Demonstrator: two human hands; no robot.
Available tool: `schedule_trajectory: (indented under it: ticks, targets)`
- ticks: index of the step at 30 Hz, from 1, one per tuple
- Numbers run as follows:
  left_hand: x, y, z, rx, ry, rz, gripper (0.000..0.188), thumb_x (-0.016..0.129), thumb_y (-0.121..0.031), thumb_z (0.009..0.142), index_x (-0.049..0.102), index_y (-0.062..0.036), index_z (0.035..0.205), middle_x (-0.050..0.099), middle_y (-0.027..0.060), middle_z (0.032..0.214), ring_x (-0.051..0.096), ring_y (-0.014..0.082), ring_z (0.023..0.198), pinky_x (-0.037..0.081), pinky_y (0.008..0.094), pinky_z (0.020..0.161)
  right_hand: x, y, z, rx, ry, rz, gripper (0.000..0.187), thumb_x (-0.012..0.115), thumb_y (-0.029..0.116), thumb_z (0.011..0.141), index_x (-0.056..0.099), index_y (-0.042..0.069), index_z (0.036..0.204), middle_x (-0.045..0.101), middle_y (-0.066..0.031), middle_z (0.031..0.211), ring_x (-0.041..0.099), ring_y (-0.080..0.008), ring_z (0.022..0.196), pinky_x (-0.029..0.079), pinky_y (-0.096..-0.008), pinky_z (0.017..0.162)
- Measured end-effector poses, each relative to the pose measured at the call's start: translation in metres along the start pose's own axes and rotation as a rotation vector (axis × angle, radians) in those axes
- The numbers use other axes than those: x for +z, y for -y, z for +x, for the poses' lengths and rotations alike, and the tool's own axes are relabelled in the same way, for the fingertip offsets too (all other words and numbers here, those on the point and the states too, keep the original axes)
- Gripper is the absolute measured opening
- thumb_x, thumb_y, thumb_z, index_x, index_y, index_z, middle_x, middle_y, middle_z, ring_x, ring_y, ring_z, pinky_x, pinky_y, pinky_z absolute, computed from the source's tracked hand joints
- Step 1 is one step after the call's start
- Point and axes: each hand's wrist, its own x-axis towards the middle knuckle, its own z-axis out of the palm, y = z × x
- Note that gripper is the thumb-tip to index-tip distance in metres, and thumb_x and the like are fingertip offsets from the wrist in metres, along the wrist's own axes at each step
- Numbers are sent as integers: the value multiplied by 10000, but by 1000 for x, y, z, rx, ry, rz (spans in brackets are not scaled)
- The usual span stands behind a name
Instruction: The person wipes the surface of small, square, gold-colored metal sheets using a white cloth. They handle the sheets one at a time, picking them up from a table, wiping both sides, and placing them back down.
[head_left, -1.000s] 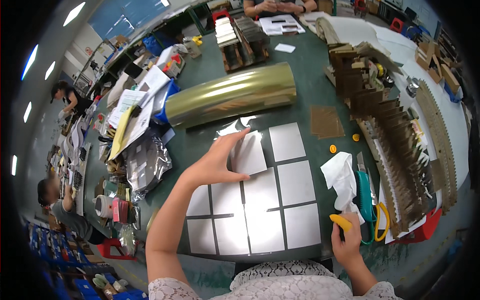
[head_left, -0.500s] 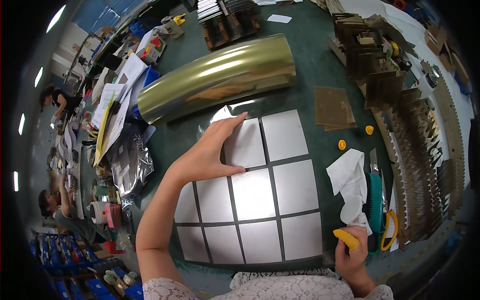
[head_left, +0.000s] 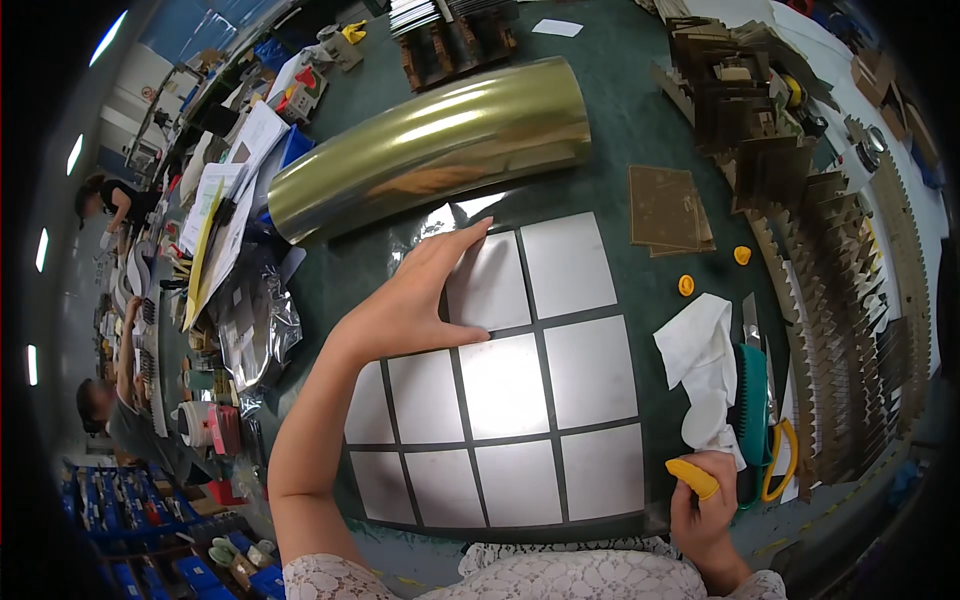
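Several thin silver square plates [head_left: 505, 385] lie in a grid with narrow gaps on the dark green table. My left hand [head_left: 415, 290] reaches across the left plate of the far row [head_left: 490, 285]. Its thumb is at the plate's near edge and its fingertips at the far edge, so the plate sits between them. At the lower right, my right hand [head_left: 705, 500] is closed, with a yellow finger cot [head_left: 692, 478] on one finger. A crumpled white cloth [head_left: 695, 345] reaches its knuckles; the inside of the fist is hidden.
A big gold-green film roll [head_left: 430, 150] lies beyond the grid. Brown sheets [head_left: 668, 208], two small yellow finger cots [head_left: 686, 286], a teal brush [head_left: 750, 400] and yellow-handled scissors [head_left: 784, 460] lie right. Papers [head_left: 225, 190] and crinkled clear film [head_left: 255, 335] lie left. Two people are far left.
The view has shifted slightly. My left hand stays at the same plate and my right hand stays closed beside the cloth.
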Motion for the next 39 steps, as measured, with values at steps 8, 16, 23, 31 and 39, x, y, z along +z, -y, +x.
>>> schedule_trajectory:
  ticks: [8,16,23,31,39]
  targets:
    - [-2,-2,0,-1,1,-16,1061,870,-229,669,278,-117,1542,434,145,1454,425,319,1300,328,396,1122,-1,0,2,-4,12,2,268,617,-128,759,604,-27,1007,610,-161,1013,598,-340,877,483,-397,773]
    - [1,1,0,-8,-2,-18,1066,871,-232,666,276,-106,1542,432,150,1454,427,318,1295,330,391,1117,1,-2,0,-3,5,5,264,619,-124,761,601,-27,1005,609,-158,1017,597,-339,881,481,-398,773]
    - [1,1,-1,-2,12,18,1068,877,-252,667,278,-89,1536,414,159,1466,407,329,1318,328,393,1119,-1,2,1,-4,-2,2,278,633,-126,745,616,-29,1005,615,-156,1020,600,-338,873,481,-403,766]
    - [-2,1,-6,8,13,59,1054,879,-254,671,290,-64,1523,357,187,1510,330,357,1397,279,410,1163,2,1,3,-66,-49,38,285,679,-113,737,631,-32,1005,617,-157,1024,610,-346,865,494,-407,753]
    - [-17,-72,-75,146,-229,176,795,802,-80,724,434,-36,1428,452,199,1420,436,372,1302,361,416,1088,-50,22,27,-139,-107,-80,273,692,-55,785,643,-17,1051,607,-165,1006,606,-329,879,493,-383,776]
